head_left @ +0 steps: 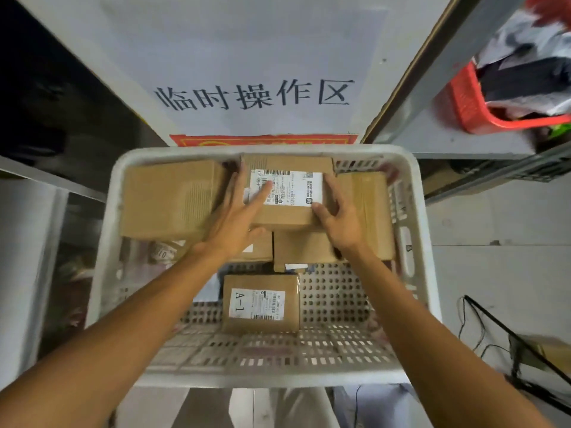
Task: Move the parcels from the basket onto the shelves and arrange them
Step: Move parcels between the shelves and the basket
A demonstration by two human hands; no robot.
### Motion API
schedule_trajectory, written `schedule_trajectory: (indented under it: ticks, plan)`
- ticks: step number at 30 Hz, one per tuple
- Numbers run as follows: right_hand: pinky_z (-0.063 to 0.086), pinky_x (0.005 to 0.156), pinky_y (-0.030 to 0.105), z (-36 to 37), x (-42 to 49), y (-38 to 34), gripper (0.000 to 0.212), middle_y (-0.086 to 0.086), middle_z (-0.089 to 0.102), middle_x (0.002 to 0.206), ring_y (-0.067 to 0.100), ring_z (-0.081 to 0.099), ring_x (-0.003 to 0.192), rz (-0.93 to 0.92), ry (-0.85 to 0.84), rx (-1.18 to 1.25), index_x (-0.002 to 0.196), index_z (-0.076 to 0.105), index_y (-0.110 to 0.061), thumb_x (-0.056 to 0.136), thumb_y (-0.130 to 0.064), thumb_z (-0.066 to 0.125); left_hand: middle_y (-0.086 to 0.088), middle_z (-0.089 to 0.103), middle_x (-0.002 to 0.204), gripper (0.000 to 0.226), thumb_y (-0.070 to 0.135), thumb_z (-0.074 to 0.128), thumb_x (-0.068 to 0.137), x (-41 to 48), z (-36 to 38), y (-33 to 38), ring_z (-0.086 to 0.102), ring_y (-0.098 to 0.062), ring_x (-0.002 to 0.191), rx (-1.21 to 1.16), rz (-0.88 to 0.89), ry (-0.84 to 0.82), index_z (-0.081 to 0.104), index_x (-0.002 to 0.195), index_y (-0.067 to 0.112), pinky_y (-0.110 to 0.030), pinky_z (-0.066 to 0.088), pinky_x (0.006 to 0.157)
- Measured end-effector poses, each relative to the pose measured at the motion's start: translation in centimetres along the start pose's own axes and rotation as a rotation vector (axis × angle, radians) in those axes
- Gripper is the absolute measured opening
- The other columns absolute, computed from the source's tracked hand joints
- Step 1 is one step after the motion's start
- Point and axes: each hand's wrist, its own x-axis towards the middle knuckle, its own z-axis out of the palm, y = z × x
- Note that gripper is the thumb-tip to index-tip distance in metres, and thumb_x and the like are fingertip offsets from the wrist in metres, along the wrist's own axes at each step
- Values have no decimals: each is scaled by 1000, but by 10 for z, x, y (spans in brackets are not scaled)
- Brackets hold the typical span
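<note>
Head view: labelled parcel (pixel 287 217) sat at the far middle of the white basket (pixel 107 242), between other boxes. Left hand (pixel 238 220) lay on its left side, fingers straight across the label. Right hand (pixel 338 217) gripped its right edge, fingers curled, thumb on top. A-1 parcel (pixel 261 304) lay nearer, apart.

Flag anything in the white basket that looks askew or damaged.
Nothing looks damaged. The parcels are loosely piled: the labelled box, touched by the left hand and right hand, lies atop smaller boxes; the A-1 box sits apart, label sideways.
</note>
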Motion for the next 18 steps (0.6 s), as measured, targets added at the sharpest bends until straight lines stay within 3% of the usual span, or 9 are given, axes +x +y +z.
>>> schedule_trajectory:
  ticks: [3,5,9,13,15,18]
  plan:
    - [26,114,24,2,0,8,60,-6,40,145,6,32,133,-42,36,-3,148,36,-13,93,-5,59,-7,-10,161,96,48,64,84,10,-4,-5,-15,-28,146,237,118,18,-3,150,27,-45,0,120]
    - [28,114,26,1,3,6,60,-1,42,147,6,34,132,-24,35,-3,148,37,-14,93,-6,60,-5,-3,161,95,48,64,84,13,-8,-3,-12,-26,147,244,108,-3,1,152,25,-40,-6,120]
    - [34,112,34,-1,-8,-9,63,-3,42,148,4,33,127,110,56,12,150,34,-23,94,-12,61,-3,-2,162,92,42,64,87,8,-16,12,-9,-24,148,245,31,-22,4,153,23,-39,-3,119]
    - [43,109,43,-3,-38,-21,54,2,51,143,16,47,131,138,-61,29,145,42,-14,95,-13,60,-2,1,162,69,35,54,95,-6,-31,22,-3,-24,148,77,4,-186,16,152,29,-42,4,119]
    - [44,107,41,-6,-56,-28,51,7,53,141,22,50,130,144,-75,-45,143,44,-11,96,-22,59,0,9,161,62,34,52,96,-20,-41,22,6,-23,148,-23,35,-270,23,151,31,-43,8,120]
    - [40,110,40,-6,-83,-45,55,7,47,146,23,45,133,98,-89,-217,146,40,-16,97,-31,57,2,19,159,61,35,52,96,-51,-55,20,15,-20,146,-38,134,-263,24,150,30,-44,15,119]
